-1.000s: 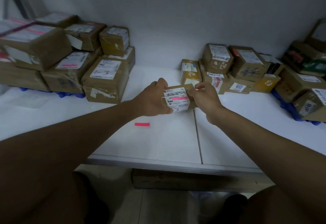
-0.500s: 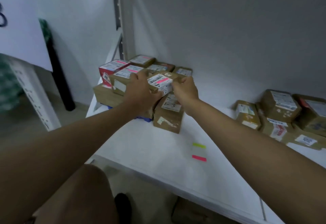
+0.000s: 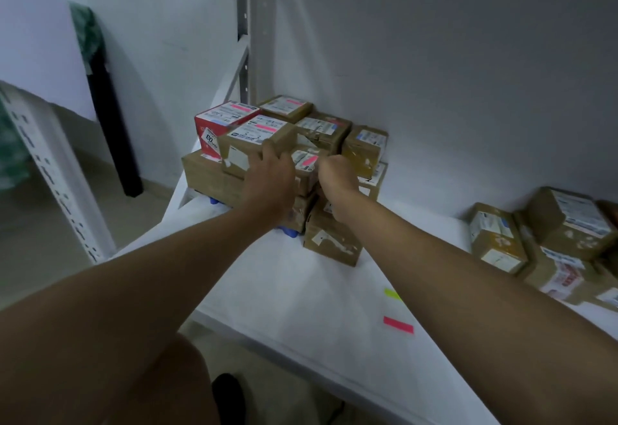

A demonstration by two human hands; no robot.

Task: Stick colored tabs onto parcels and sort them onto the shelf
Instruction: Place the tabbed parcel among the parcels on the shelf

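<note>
From the head camera I see both hands at the centre of the frame, gripping 1 small parcel (image 3: 306,165) with a pink tab (image 3: 309,161) on its label. My left hand (image 3: 272,173) curls round its left side and my right hand (image 3: 337,172) pinches its right edge. The parcel sits on the stack of boxes (image 3: 287,130) at the shelf's (image 3: 301,290) left end. Lower right, a pink strip (image 3: 398,325) and a yellow-green strip (image 3: 392,294) lie on the shelf. More boxes (image 3: 548,244) stand at the right edge.
</note>
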